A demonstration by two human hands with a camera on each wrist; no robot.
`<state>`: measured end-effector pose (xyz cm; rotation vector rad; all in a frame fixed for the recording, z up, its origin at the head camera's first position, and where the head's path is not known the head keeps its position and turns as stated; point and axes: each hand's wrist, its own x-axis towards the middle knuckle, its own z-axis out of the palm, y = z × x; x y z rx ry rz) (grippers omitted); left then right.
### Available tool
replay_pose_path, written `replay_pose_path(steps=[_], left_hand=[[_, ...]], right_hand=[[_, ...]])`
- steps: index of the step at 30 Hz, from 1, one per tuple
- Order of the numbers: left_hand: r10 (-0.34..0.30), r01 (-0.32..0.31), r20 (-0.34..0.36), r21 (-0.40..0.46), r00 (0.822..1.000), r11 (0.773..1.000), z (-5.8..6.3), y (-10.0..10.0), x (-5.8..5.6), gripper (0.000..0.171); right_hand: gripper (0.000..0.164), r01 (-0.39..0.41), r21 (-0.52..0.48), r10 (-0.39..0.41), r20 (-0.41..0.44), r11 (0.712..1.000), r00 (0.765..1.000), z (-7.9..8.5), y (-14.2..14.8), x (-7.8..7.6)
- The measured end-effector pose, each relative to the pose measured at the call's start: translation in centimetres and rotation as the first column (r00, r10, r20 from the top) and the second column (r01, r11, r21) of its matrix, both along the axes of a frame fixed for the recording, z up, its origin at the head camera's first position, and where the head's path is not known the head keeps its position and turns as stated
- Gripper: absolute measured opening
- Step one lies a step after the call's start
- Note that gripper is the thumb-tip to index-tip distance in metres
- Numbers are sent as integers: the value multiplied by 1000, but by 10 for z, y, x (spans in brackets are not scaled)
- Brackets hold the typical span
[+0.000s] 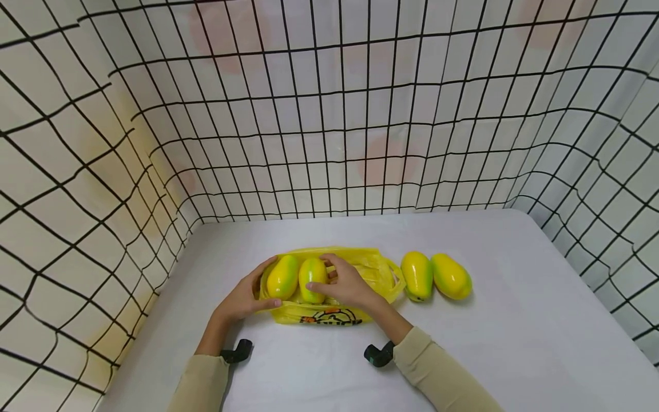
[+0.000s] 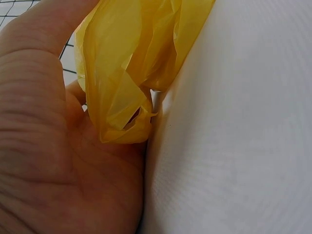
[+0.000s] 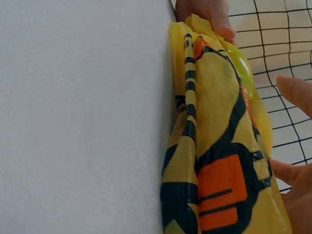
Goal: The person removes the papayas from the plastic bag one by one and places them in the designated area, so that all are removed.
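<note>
A yellow plastic bag (image 1: 378,269) with black and orange print lies on the white table, its mouth spread. Inside it, side by side, sit a left papaya (image 1: 282,277) and a right papaya (image 1: 312,277), both glossy yellow-green. My left hand (image 1: 247,294) holds the bag's left end, thumb over the front rim, fingers behind; the bag film (image 2: 117,78) shows between them. Over the right papaya my right hand (image 1: 347,283) is spread, thumb at its front and fingertips near its far right edge. In the right wrist view, thumb and finger stand apart above the printed bag (image 3: 224,146).
Two more papayas lie on the table, one beside the bag's right edge (image 1: 417,276) and another (image 1: 451,276) touching it. Black wire mesh (image 1: 342,131) stands along the back and both sides. Each wrist wears a black camera mount (image 1: 238,351).
</note>
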<state>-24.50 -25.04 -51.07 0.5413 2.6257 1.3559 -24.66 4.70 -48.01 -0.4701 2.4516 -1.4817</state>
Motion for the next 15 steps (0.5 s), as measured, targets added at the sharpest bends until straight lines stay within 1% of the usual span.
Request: replay_pose_path(steps=[5,10,15], left_hand=[[-9,9,-2,9,1000,1000,-1,1,-1,103],[-10,10,-1,6,1000,1000,-1,0,-1,103],[-9,9,-2,7,1000,1000,-1,0,-1,104]], right_hand=[[92,19,32,-19,2,999,1000,-7,-5,-2],[98,27,60,-27,12,998,1000,-10,-8,-2],[98,30,75,-32,23,997,999,-9,-9,-1]])
